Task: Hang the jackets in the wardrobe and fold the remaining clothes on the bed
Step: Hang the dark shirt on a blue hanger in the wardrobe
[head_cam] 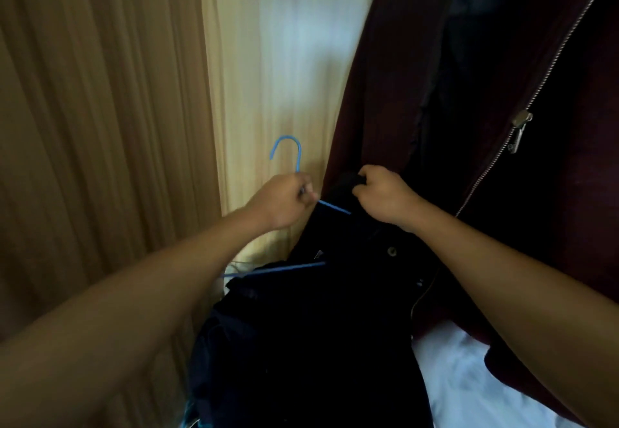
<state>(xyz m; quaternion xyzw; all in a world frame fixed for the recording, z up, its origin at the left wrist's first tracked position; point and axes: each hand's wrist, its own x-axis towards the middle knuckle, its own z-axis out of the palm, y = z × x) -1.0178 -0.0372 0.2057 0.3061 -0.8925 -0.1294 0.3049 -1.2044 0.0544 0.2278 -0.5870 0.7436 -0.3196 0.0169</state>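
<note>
My left hand point(284, 201) is clamped round the hanger point(299, 156) just under its hook; my right hand point(382, 196) pinches the black jacket point(335, 310) at the collar, half draped over the wire. If that pinch slips, I reckon the jacket slides off onto the bed point(469, 377).

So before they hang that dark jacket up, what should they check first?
1. Left hand grips the blue hanger below its hook: ok.
2. Right hand holds the dark jacket by its collar: ok.
3. Jacket seated over both hanger ends: not ok, the left end pokes out bare.
4. Hook free of cloth: ok.
5. Maroon zip cover open: ok.
6. Room on the rail: cannot tell, no rail in view.
</note>
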